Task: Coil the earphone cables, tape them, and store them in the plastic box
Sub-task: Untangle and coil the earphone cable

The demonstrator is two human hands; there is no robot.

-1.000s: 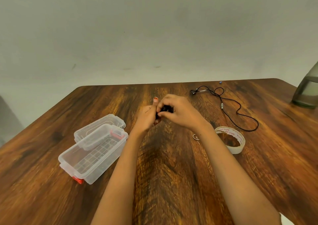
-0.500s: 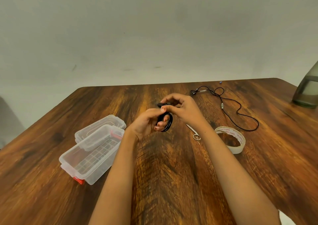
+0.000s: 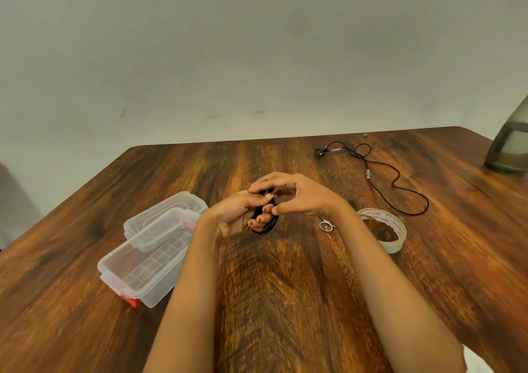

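My left hand (image 3: 238, 215) holds a black coiled earphone cable (image 3: 267, 225) wound around its fingers, above the middle of the wooden table (image 3: 285, 301). My right hand (image 3: 300, 195) pinches the top of the same coil with its fingertips. A second black earphone cable (image 3: 380, 178) lies uncoiled at the far right of the table. A roll of clear tape (image 3: 384, 232) lies right of my right wrist. The open clear plastic box (image 3: 148, 261) with red latches stands at the left, with its lid (image 3: 165, 210) behind it.
Small scissors (image 3: 325, 225) lie between my right wrist and the tape roll, partly hidden. A dark glass bottle (image 3: 508, 150) stands at the far right edge. A plain wall rises behind the table.
Both hands have turned the coil: one second ago they covered it, now its loops hang below my left fingers. The view has shifted slightly.
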